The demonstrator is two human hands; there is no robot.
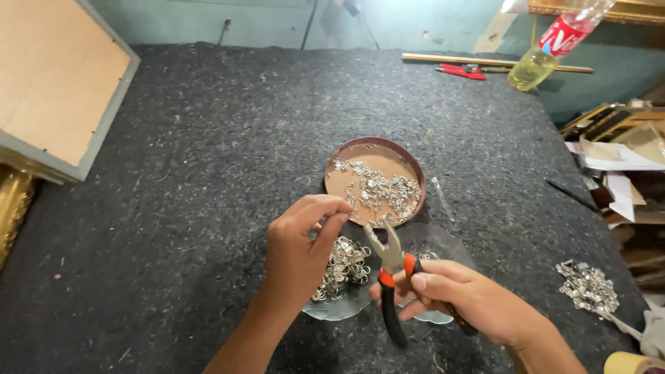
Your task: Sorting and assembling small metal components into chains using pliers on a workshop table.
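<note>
Right hand on pliers, left hand pinching a small metal piece over the dishes.

The right hand [471, 294] was closed round the pliers [389, 277], fingers wrapped on the orange-and-black grips, nose pointing up and away. The left hand [301, 242] had thumb and fingertips pressed together on something small and silvery, too tiny to make out, just beside the pliers' nose. Below lay a clear glass dish [443, 242] holding a heap of metal rings [343, 266]; beyond it, touching, a round brown dish [409, 156] scattered with small silver hooks [377, 187]. The pieces looked light, stiff and slippery, probably best nipped by the edge between fingertips or in the pliers' tip. Another pile of metal bits [589, 287] sat well apart to the right on the dark felt table [208, 138].
</note>
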